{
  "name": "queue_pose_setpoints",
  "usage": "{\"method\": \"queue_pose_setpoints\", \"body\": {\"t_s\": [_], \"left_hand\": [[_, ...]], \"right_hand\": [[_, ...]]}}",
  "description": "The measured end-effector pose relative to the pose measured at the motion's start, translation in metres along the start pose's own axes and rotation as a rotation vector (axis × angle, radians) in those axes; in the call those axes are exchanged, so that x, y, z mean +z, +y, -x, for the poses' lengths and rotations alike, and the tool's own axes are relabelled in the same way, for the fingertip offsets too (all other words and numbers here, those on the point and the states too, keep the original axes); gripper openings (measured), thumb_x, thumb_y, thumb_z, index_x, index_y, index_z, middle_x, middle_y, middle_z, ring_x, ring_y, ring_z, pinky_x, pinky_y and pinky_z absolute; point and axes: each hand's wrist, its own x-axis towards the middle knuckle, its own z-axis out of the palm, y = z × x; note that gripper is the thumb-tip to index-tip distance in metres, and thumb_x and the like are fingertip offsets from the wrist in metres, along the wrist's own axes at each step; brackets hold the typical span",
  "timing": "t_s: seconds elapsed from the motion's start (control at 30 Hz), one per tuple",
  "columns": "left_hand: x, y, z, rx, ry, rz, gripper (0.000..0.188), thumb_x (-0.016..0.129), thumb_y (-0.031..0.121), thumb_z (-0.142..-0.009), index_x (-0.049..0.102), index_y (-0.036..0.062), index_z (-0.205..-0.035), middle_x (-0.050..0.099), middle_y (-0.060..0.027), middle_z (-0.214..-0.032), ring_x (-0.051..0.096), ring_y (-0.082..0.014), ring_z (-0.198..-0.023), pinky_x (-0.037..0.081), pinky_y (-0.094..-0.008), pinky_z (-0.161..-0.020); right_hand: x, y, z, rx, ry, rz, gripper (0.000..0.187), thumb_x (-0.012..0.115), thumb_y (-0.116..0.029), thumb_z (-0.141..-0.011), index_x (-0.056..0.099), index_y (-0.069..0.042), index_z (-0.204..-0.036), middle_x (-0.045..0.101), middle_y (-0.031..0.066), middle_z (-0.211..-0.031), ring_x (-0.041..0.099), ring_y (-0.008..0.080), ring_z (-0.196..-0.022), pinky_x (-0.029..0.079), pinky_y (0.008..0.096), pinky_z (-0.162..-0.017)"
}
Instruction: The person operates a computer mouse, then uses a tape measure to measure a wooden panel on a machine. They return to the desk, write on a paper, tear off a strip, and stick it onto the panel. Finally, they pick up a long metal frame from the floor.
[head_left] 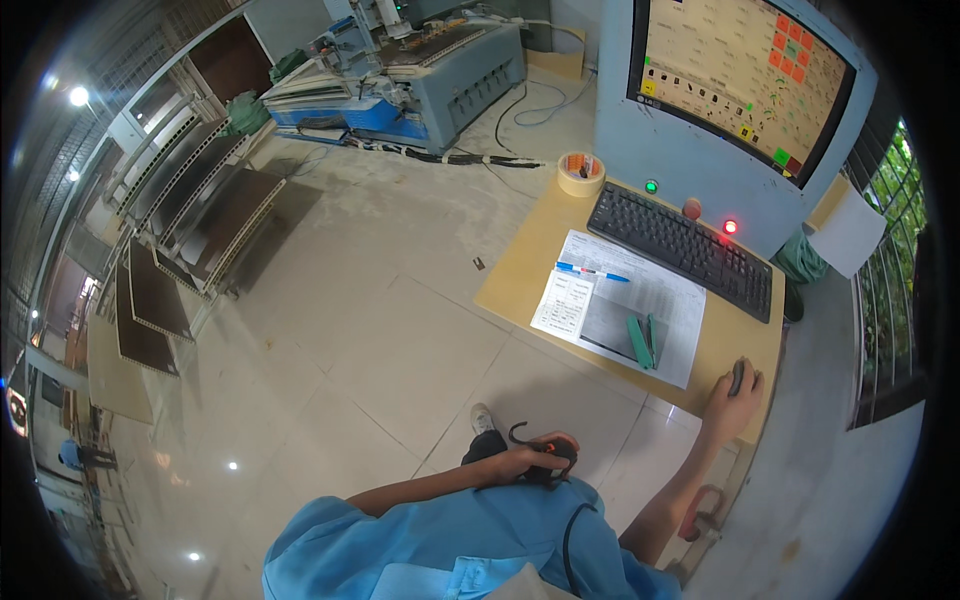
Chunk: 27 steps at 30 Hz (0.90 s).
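My left hand (522,462) is closed around a black-and-orange tape measure (560,450) in front of my body, and a black strap loops up from it. On the desk's right corner, my right hand (732,400) rests curled over a dark computer mouse (738,376). Left of the mouse, a green stapler (642,342) lies on printed papers (665,300). A blue-and-white pen (592,272) lies across the upper part of the sheets, above a smaller white slip (563,303). Behind the papers runs a black keyboard (680,245).
A monitor (745,75) sits in a blue cabinet behind the keyboard, with a lit red button (730,227) and a green one (652,186) below. A tape roll (580,175) stands at the desk's far corner. Farther off are a blue machine (465,90) and racks of panels (195,195).
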Motion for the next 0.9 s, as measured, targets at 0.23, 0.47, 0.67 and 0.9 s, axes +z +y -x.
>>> {"method": "queue_pose_setpoints", "body": {"t_s": [0.23, 0.47, 0.67, 0.9], "left_hand": [[-0.002, 0.011, -0.001, -0.024, 0.017, -0.047, 0.040, 0.070, 0.020, -0.097, 0.055, 0.0096, -0.133, 0.063, -0.0073, -0.116, 0.061, -0.0179, -0.113, 0.046, -0.0325, -0.102], [-0.021, 0.031, 0.006, -0.015, 0.056, 0.015, 0.036, 0.068, 0.016, -0.099, 0.056, 0.0099, -0.133, 0.062, -0.0056, -0.112, 0.061, -0.0166, -0.108, 0.048, -0.0307, -0.098], [-0.091, 0.065, 0.020, -0.032, 0.096, 0.032, 0.041, 0.067, 0.015, -0.098, 0.056, 0.0088, -0.137, 0.063, -0.0062, -0.118, 0.061, -0.0167, -0.112, 0.050, -0.0318, -0.099], [-0.230, 0.135, 0.079, -0.014, 0.296, 0.121, 0.039, 0.065, 0.022, -0.099, 0.056, 0.0069, -0.134, 0.065, -0.0109, -0.118, 0.064, -0.0221, -0.111, 0.055, -0.0389, -0.093]], "right_hand": [[0.004, 0.003, 0.000, -0.007, 0.004, 0.037, 0.045, 0.063, -0.020, -0.095, 0.063, -0.019, -0.140, 0.052, 0.0234, -0.150, 0.052, 0.0427, -0.134, 0.045, 0.0503, -0.110], [0.009, 0.014, 0.000, -0.052, 0.009, 0.035, 0.043, 0.063, -0.022, -0.098, 0.063, -0.016, -0.140, 0.051, 0.0246, -0.149, 0.051, 0.0431, -0.135, 0.044, 0.0500, -0.110], [0.002, 0.013, -0.004, -0.043, -0.035, 0.055, 0.045, 0.062, -0.024, -0.101, 0.060, -0.010, -0.144, 0.052, 0.0250, -0.149, 0.050, 0.0398, -0.139, 0.042, 0.0481, -0.113], [-0.039, -0.138, 0.002, 0.129, 0.435, -0.376, 0.050, 0.056, -0.025, -0.106, 0.053, 0.008, -0.144, 0.056, 0.0210, -0.148, 0.056, 0.0326, -0.134, 0.044, 0.0443, -0.113]]}}
